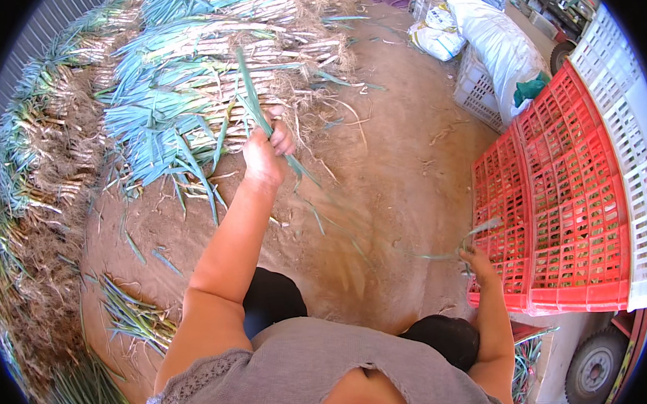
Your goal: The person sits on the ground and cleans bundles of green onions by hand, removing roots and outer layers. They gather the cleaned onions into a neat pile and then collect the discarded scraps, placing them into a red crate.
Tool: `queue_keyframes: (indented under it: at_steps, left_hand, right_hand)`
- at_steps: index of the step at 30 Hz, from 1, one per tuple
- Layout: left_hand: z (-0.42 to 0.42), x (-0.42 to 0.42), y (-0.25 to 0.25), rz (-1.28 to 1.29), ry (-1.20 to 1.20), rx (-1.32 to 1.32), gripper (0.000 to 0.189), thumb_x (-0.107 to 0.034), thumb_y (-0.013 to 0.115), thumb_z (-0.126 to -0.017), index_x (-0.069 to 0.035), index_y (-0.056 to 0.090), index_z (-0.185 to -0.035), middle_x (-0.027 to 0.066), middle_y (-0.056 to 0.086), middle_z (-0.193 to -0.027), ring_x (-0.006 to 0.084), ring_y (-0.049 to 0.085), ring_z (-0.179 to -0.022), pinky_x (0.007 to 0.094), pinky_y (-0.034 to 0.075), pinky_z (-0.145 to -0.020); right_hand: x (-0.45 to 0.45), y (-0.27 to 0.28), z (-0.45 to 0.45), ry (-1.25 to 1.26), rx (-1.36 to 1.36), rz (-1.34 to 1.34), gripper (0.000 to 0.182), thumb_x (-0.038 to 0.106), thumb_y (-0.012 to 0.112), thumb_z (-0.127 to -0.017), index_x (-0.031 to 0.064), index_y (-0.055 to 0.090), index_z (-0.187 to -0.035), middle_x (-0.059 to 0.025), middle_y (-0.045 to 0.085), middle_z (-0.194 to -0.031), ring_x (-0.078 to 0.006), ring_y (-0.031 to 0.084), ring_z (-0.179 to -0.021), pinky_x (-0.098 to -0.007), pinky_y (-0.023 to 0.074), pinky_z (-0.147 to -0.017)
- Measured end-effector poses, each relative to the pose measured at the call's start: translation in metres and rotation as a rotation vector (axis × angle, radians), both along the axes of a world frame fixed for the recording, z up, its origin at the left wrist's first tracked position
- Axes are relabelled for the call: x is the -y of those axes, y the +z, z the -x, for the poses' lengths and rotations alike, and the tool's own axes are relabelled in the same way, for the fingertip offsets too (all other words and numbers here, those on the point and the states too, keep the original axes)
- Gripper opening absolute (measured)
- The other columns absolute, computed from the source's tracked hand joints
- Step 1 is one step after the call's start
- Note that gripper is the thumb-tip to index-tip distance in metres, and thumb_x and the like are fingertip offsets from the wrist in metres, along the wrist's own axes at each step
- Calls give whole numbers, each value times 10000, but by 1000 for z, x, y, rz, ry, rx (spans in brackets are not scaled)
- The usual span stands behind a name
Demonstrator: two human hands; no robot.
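Observation:
My left hand (265, 156) is closed around a few green onion leaves (249, 92), which stick up above the fist and trail below it. Just beyond that hand lies a broad pile of long green onions (204, 70), their white stalks and dry roots turned to the right. Off to the right, my right hand (478, 264) grips thin strips of green leaf (465, 243), partly blurred. It is close beside stacked red plastic crates (573, 198); whether it touches them I cannot tell.
More onions line the corrugated wall (19, 48) at left. A small onion bunch (133, 313) lies by my left elbow. White sacks (491, 36) rest on a white crate (474, 84) at upper right. A wheel (595, 368) stands at lower right. Leaf scraps (166, 261) litter the dirt floor (398, 158).

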State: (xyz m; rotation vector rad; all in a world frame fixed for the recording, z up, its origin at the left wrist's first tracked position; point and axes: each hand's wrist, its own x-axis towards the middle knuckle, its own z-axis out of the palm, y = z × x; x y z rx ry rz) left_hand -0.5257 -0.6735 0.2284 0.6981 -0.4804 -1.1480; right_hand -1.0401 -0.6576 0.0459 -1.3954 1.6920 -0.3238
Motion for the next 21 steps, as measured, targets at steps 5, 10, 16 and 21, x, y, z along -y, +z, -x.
queue_keyframes:
  at_steps: [5, 10, 16, 21]
  left_hand:
    - [49, -8, -1, 4, -43, 207, 252, -271, 386, -923, -77, 540, -970, -44, 295, -527, 76, 235, -437, 223, 216, -433]
    - [129, -15, -2, -84, -162, 188, 252, -249, 379, -935, -50, 530, -968, -42, 331, -527, 67, 278, -436, 213, 214, -407]
    - [101, -20, -9, 230, -55, 749, 505, -365, 295, -945, -24, 323, -1316, 129, 301, -1360, 224, 224, -1282, 369, 121, -1070]
    - [96, -19, -16, 243, 0, 1091, 514, -394, 275, -937, -73, 320, -1337, 125, 195, -1410, 253, 179, -1297, 387, 129, -1058]
  right_hand:
    - [42, 129, -114, 141, 7, 650, 704, 197, 670, -740, 26, 310, -1320, -198, 307, -1351, -307, 276, -1266, -385, 251, -1036]
    - [30, 247, -270, 376, 728, 830, 370, 113, 511, -868, -11, 440, -1208, -102, 473, -1242, -174, 433, -1135, -321, 333, -962]
    - [42, 233, -288, 161, 997, 630, 287, 214, 427, -925, 23, 581, -775, -53, 604, -697, -106, 525, -682, -255, 432, -650]
    - [35, 181, -309, 294, 869, 253, 270, 251, 440, -921, 37, 599, -877, 8, 558, -731, -78, 459, -662, -238, 410, -638]
